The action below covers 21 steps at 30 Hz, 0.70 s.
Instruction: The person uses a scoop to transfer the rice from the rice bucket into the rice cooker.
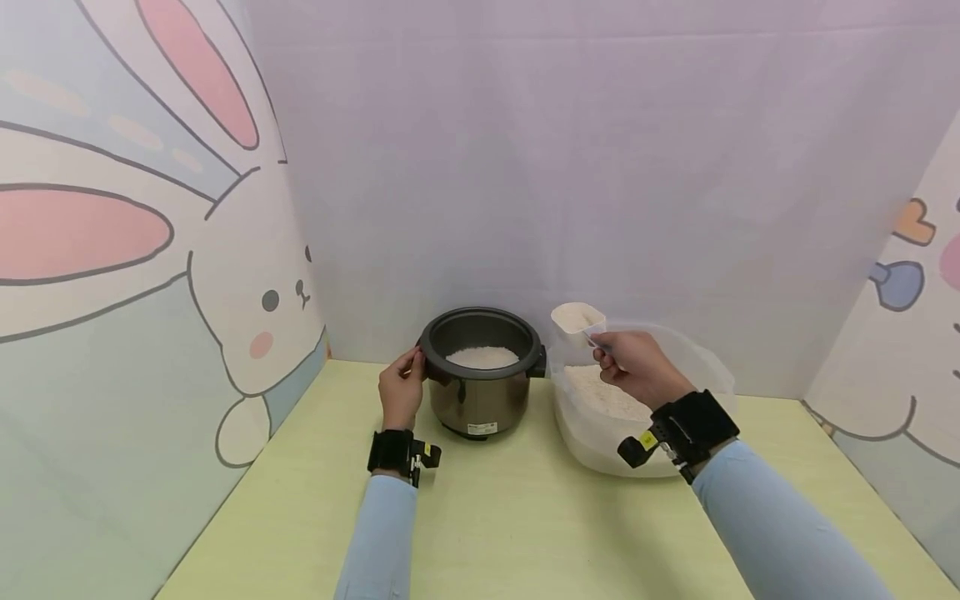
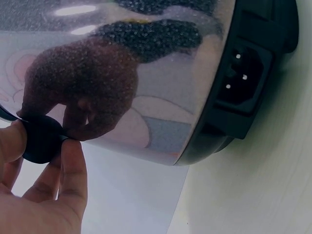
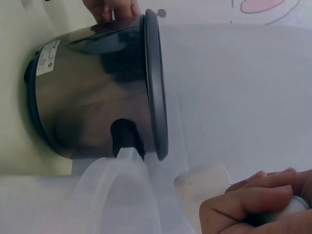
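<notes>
A dark, shiny rice cooker (image 1: 480,404) stands lidless at the back of the table, with white rice (image 1: 483,358) inside. At its left side, my left hand (image 1: 401,387) pinches the black side handle (image 2: 43,141) between thumb and fingers. My right hand (image 1: 641,367) grips the handle of a white scoop (image 1: 576,325) heaped with rice. The scoop is raised above the left rim of a translucent bin (image 1: 577,429), to the right of the cooker. Curled right-hand fingers (image 3: 253,197) wrap the scoop's handle in the right wrist view.
More rice (image 1: 600,392) lies in the bin. The bin's rim comes close to the cooker's right handle (image 1: 540,361). A power socket (image 2: 243,78) shows low on the cooker's side. A pale curtain (image 1: 525,167) hangs behind, and rabbit-print panels (image 1: 240,333) flank the yellow-green table (image 1: 495,525).
</notes>
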### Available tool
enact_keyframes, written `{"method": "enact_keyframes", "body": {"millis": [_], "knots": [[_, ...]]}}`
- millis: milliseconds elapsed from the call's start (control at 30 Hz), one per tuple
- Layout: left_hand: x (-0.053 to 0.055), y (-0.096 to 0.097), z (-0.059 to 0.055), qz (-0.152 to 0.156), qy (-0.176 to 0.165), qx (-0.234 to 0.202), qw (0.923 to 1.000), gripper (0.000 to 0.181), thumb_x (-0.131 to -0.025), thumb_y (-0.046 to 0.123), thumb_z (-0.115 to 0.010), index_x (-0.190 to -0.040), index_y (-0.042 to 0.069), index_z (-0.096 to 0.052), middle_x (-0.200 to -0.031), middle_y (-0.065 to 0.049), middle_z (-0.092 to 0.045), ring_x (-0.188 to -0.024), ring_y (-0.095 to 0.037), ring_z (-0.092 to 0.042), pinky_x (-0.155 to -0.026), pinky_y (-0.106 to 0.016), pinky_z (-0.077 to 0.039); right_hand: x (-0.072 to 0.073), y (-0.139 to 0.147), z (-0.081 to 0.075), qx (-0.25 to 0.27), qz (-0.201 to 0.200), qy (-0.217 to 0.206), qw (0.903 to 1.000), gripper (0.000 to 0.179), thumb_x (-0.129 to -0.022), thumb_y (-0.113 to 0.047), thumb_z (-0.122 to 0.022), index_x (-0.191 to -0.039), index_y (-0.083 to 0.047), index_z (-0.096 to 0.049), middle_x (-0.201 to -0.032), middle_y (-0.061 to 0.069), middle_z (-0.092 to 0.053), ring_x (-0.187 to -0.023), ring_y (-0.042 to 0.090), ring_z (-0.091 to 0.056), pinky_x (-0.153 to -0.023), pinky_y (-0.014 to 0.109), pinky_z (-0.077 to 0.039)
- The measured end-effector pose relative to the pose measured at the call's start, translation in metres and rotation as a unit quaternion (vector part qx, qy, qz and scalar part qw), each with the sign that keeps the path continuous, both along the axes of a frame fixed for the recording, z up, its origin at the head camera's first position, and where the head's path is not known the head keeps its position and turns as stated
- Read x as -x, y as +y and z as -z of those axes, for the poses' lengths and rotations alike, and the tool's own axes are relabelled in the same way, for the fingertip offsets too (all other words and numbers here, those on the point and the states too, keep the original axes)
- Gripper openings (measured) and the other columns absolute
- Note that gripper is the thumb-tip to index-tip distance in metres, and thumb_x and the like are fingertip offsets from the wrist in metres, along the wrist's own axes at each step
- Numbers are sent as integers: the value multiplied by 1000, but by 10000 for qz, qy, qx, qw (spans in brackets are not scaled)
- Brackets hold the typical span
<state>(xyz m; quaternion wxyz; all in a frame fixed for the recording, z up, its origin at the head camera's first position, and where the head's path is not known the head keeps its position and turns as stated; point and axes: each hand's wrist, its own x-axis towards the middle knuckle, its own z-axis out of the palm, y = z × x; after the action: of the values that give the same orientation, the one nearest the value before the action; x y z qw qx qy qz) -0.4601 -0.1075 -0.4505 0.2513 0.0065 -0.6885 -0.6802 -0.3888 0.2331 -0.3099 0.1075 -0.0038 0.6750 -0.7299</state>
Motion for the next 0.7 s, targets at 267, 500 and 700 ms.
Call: {"method": "enact_keyframes", "body": {"millis": [267,500,700], "knots": [[1,1,-1,7,28,-23,10000,25,-103,13,-64,-123,3,-74,-116,-19,-72,-95,-27,-72,-80,-22,-61,4,-18,-8,-906,-209,545,9942,21,-112,-17,-44,-117,3,-47,-86,4,-40,-70,12,-31,-61,28,-29],[2,2,-2,20,45,-45,10000,25,-103,13,-64,-123,3,-75,-115,-19,-72,-96,-27,-72,-80,-22,-61,13,-28,-18,-1534,-129,621,9861,35,-111,-17,-48,-134,9,-46,-84,4,-44,-66,12,-33,-58,27,-30],[2,1,0,3,0,-54,10000,25,-102,13,-65,-123,3,-75,-115,-19,-72,-95,-27,-73,-80,-21,-61,23,-41,-19,-1748,49,734,9818,32,-110,-16,-50,-131,8,-52,-80,3,-46,-59,11,-29,-55,26,-28]]}}
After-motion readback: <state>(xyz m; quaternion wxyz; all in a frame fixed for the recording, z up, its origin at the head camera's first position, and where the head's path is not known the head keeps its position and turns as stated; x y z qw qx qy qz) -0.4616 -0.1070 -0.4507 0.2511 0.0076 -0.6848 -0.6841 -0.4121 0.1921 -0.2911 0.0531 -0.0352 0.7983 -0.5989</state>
